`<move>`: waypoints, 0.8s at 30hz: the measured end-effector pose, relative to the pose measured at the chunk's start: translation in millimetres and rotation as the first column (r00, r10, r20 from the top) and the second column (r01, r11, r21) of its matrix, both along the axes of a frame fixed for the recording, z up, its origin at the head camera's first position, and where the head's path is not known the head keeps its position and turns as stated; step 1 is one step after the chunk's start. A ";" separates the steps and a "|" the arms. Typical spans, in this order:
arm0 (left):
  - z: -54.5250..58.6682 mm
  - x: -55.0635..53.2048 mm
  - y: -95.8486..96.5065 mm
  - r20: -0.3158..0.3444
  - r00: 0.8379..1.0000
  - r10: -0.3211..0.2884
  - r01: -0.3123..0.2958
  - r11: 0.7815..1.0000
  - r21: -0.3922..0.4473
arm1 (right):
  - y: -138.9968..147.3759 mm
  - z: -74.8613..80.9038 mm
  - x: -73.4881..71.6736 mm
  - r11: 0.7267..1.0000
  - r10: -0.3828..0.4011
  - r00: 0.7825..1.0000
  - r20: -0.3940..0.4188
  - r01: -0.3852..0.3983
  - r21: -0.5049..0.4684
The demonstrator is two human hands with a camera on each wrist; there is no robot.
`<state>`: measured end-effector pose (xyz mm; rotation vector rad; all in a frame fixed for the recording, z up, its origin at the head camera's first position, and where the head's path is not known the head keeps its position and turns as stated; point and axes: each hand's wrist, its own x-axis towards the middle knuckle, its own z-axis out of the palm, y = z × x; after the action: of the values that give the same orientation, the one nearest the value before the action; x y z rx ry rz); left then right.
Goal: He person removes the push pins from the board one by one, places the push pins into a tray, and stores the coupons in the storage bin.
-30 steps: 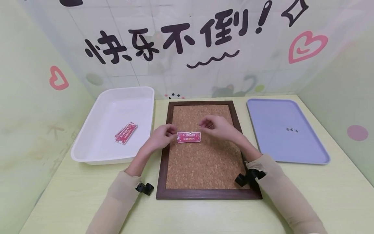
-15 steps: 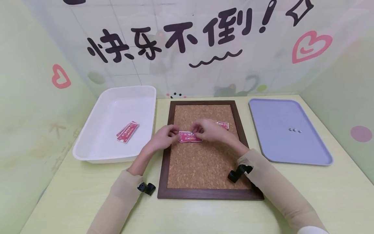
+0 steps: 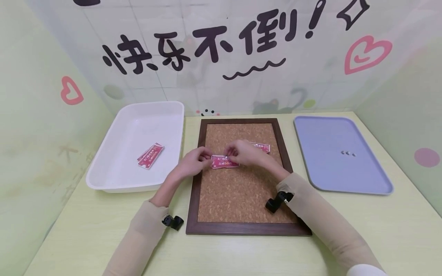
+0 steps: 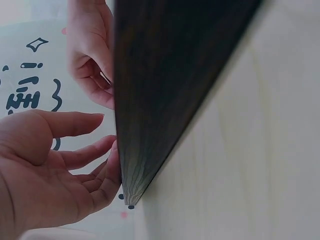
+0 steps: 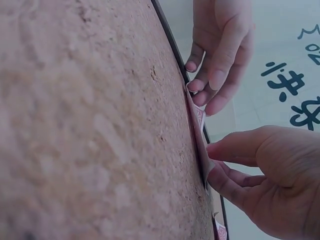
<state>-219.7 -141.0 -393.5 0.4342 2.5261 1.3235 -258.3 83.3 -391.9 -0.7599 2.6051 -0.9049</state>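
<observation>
A pink coupon [image 3: 223,162] lies on the framed corkboard [image 3: 238,195], its right end partly covered by my right hand [image 3: 244,152]. That hand's thumb and forefinger pinch a small silver thumbtack [image 3: 226,156] at the coupon's top edge; the fingers hide most of it. At the coupon's left end is my left hand [image 3: 193,162], bent over the frame, its fingertips touching the coupon's edge. In the left wrist view its thumb stands apart from the loosely bent fingers. A second pink coupon [image 3: 264,147] is on the cork behind the right hand, partly covered.
On the left stands a white tray [image 3: 119,153] holding overlapping pink coupons [image 3: 151,156]. A blue-grey tray [image 3: 331,168] on the right bears several small silver tacks [image 3: 348,153]. A printed wall rises behind the table [image 3: 241,257].
My right hand has moved left and down to the tack on the coupon, uncovering part of the second coupon. The left hand has stayed at the coupon's left end.
</observation>
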 end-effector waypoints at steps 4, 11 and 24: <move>0.1 0.3 -0.3 0.004 1.000 0.011 -0.011 1.000 -0.004 | -2.6 0.6 -0.7 1.000 -0.014 1.000 -0.001 0.014 0.013; 0.4 0.5 0.7 0.029 0.999 0.021 -0.021 1.000 0.010 | -6.0 -0.5 -2.5 1.000 -0.026 1.000 -0.014 0.026 0.017; -0.4 2.1 4.1 0.046 0.999 0.030 -0.031 0.999 0.037 | -8.3 1.5 -6.8 0.998 -0.001 1.000 -0.007 0.002 0.058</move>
<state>-217.6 -136.9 -393.9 0.3702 2.4844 1.3778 -265.1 74.9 -390.4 -0.7473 2.6263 -0.8245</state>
